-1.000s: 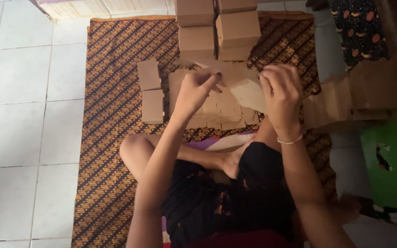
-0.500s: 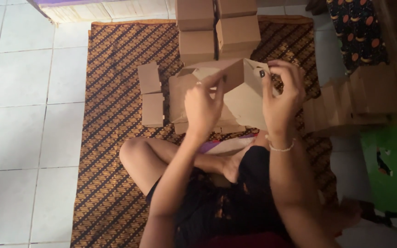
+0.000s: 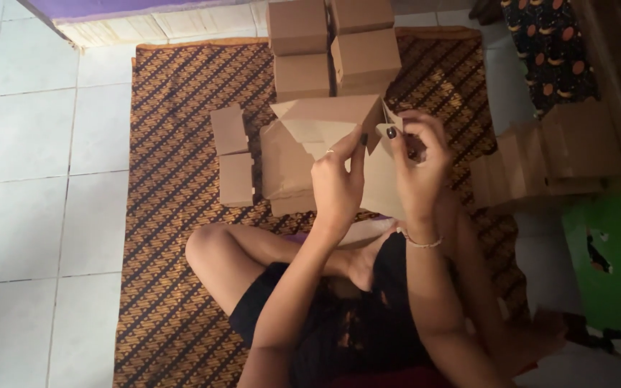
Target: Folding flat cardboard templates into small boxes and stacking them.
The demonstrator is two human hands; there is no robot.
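Observation:
I sit cross-legged on a brown patterned mat [image 3: 174, 129]. Both hands hold up a half-folded brown cardboard box [image 3: 325, 118] in front of me. My left hand [image 3: 338, 183] grips its lower edge, fingertips pressed on a flap. My right hand [image 3: 418, 162] pinches the box's right flap near the top corner. Under the raised box lies a stack of flat cardboard blanks [image 3: 282, 169] on the mat.
Several finished cardboard boxes [image 3: 332, 47] are stacked at the mat's far edge. Two small boxes [image 3: 231, 154] lie to the left. A row of flat blanks [image 3: 548, 162] leans at the right. A green object [image 3: 612, 266] stands right; white floor tiles [image 3: 30, 165] lie left.
The cardboard piece was lifted off the stack and is now partly folded into a box shape. Both hands have come closer together at its right flap.

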